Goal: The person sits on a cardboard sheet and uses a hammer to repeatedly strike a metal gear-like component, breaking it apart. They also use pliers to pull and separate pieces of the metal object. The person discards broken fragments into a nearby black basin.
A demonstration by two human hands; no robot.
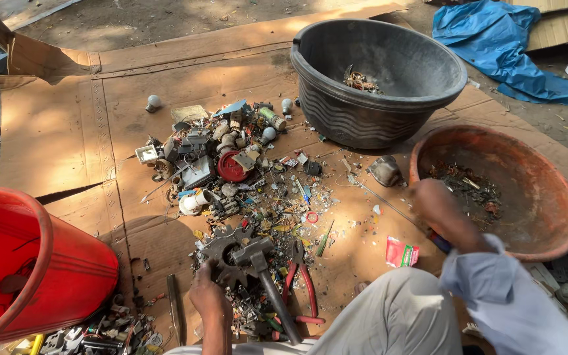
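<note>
My left hand (209, 294) is low in the head view, its fingers curled on the rim of a dark toothed metal gear (221, 253). A hammer (262, 260) lies across that gear, handle pointing toward me, and red-handled pliers (305, 284) lie just to its right. My right hand (432, 198) is closed and blurred beside the near rim of a worn orange basin (563, 190), which holds a little dark scrap. Whether that hand holds anything is hidden. A pile of small electrical scrap (225, 161) is spread on the cardboard (54, 131) ahead of me.
A large black tub (336, 105) with a tangle of wire inside stands at the back. A red bucket (67, 269) lies at the left, more scrap beneath it. A red packet (401, 253) rests by my knee. A blue tarp (494, 39) lies at the far right.
</note>
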